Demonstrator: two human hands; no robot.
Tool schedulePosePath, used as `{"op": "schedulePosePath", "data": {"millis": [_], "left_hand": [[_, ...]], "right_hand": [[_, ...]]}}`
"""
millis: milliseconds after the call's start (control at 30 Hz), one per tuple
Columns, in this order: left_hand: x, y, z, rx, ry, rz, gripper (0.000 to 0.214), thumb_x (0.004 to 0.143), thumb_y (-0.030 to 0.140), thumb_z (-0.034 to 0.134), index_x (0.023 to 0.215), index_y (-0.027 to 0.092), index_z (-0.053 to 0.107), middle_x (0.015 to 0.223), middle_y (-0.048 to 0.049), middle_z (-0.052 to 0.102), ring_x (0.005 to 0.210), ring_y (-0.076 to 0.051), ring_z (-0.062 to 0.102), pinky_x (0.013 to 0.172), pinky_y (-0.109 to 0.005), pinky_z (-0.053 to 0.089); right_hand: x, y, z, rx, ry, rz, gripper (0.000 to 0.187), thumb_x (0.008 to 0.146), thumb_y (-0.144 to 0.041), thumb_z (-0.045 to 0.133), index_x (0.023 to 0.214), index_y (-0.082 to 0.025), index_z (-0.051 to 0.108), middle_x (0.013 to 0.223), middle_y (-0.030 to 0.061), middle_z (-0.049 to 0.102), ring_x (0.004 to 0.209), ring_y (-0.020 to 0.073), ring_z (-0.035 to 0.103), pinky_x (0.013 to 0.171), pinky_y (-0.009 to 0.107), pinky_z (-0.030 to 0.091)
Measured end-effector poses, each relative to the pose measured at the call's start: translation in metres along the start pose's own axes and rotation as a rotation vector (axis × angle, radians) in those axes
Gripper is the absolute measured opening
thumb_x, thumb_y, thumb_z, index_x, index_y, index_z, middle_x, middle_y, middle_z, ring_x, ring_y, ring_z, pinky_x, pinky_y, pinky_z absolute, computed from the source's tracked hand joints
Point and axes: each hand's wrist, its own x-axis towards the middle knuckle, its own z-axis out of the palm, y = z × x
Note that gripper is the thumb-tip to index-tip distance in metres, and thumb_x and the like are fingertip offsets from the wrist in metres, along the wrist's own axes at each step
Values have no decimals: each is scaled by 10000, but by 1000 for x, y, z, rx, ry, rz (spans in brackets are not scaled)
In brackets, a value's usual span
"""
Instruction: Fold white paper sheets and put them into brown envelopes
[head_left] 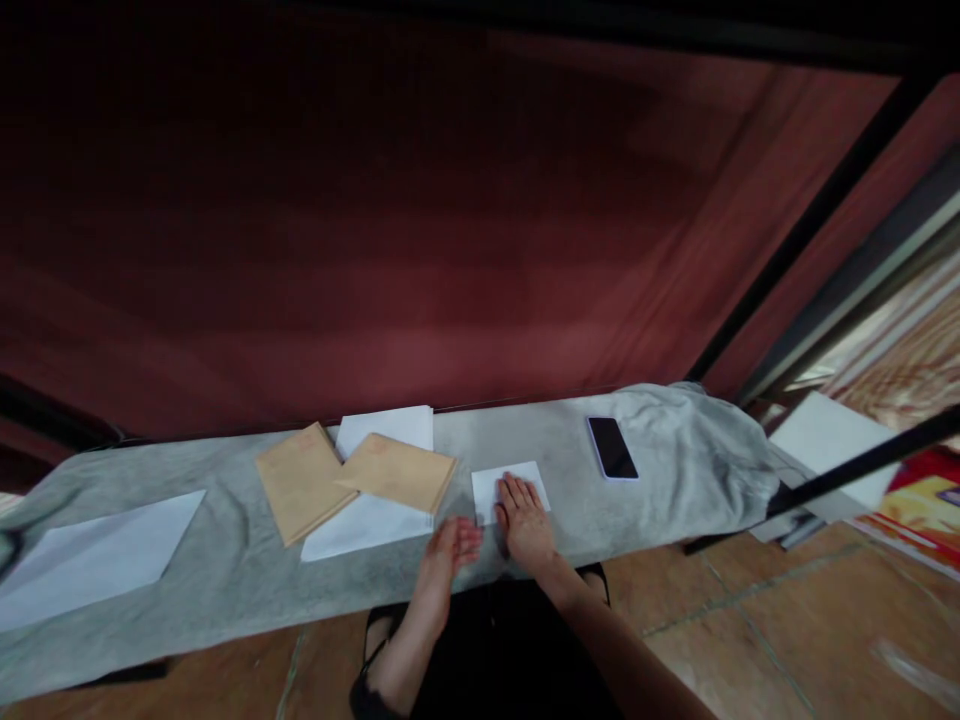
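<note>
My right hand (525, 522) lies flat, fingers stretched out, pressing on a small folded white paper (507, 481) on the grey cloth-covered table (225, 570). My left hand (451, 550) hovers just left of it near the table's front edge, fingers loosely extended and holding nothing. Left of the hands lie two tan envelopes (300, 480) (397, 470) on top of white sheets (386, 430).
A black phone (613, 447) lies on the cloth to the right. A large white sheet (97, 555) sits at the table's left end. A dark red curtain hangs behind the table. More white paper (829, 440) and a black bar are at the far right; tiled floor below.
</note>
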Motion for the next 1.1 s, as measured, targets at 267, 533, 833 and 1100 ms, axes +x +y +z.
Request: {"op": "schedulePosePath", "data": {"millis": [267, 533, 833, 1100], "left_hand": [[23, -17, 55, 1077, -124, 567, 632, 994, 469, 356, 1479, 68, 414, 1580, -192, 355, 1493, -292, 278, 1220, -506, 268], [20, -42, 42, 1260, 54, 828, 641, 979, 396, 428, 1524, 73, 330, 1550, -198, 412, 1453, -293, 371, 1160, -475, 372], [17, -4, 14, 1237, 312, 727, 519, 963, 238, 456, 1458, 88, 422, 1483, -187, 496, 1419, -316, 397, 1160, -504, 329], [34, 8, -17, 1406, 345, 651, 318, 923, 59, 429, 1177, 135, 605, 1100, -115, 661, 1030, -258, 608, 912, -410, 490]], "right_hand": [[-3, 19, 8, -14, 17, -3, 529, 996, -242, 397, 1516, -141, 400, 1577, 132, 387, 1437, 268, 386, 1183, 462, 269], [-15, 50, 17, -36, 166, -3, 587, 1033, -371, 367, 1561, -125, 289, 1533, 169, 447, 1408, 294, 424, 1156, 481, 294], [-20, 55, 19, -44, 162, -15, 616, 1034, -393, 356, 1576, -122, 242, 1541, 178, 431, 1409, 314, 421, 1163, 500, 284], [-22, 56, 22, 22, 171, -7, 615, 1023, -398, 362, 1570, -132, 271, 1556, 169, 408, 1425, 324, 399, 1171, 527, 280]]}}
